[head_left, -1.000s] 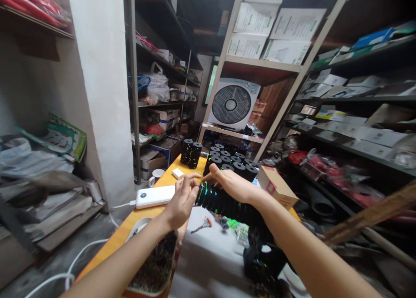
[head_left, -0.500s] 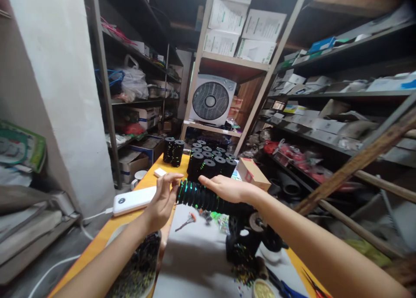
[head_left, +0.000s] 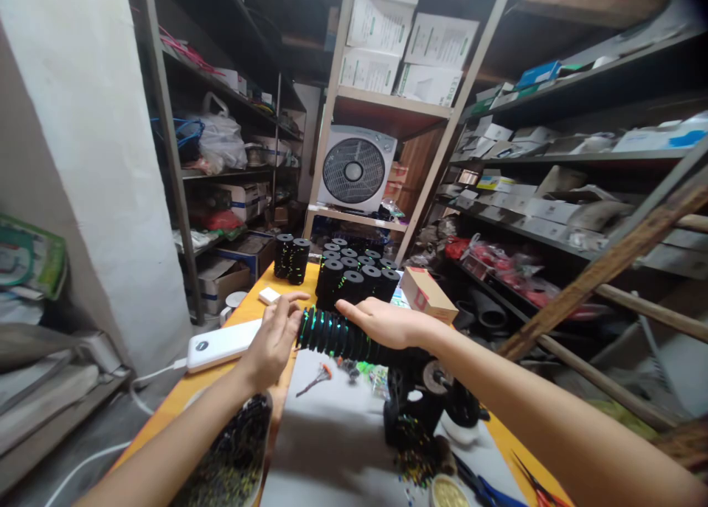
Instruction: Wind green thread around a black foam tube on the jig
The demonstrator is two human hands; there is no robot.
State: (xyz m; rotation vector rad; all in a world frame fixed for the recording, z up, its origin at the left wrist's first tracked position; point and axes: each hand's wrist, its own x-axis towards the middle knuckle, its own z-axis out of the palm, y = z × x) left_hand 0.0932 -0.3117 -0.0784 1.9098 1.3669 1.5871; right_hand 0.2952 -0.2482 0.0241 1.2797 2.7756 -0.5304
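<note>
A black ribbed roll [head_left: 326, 333] with green and blue glints lies crosswise between my hands. My left hand [head_left: 275, 337] has its fingers curled against the roll's left end, index finger stretched out above. My right hand [head_left: 390, 324] lies over the right part of the roll with the thumb pointing left; its other fingers are mostly hidden. Below the right wrist stands a dark machine [head_left: 412, 411] with a round spindle part [head_left: 436, 376]. A small tool with an orange end [head_left: 318, 378] rests on the white sheet [head_left: 315, 448] under the roll.
Black cylinders [head_left: 354, 278] with grey tops stand at the yellow table's back. Left are a white power bank [head_left: 221, 345] and a tub of small dark pieces [head_left: 235, 448]. A carton [head_left: 428, 294], blue-handled scissors [head_left: 490, 488] and a wooden ladder [head_left: 602, 271] are right.
The whole view has shifted slightly left. Both hands keep nearly the same pose on the roll, and the things on the table stay in place.
</note>
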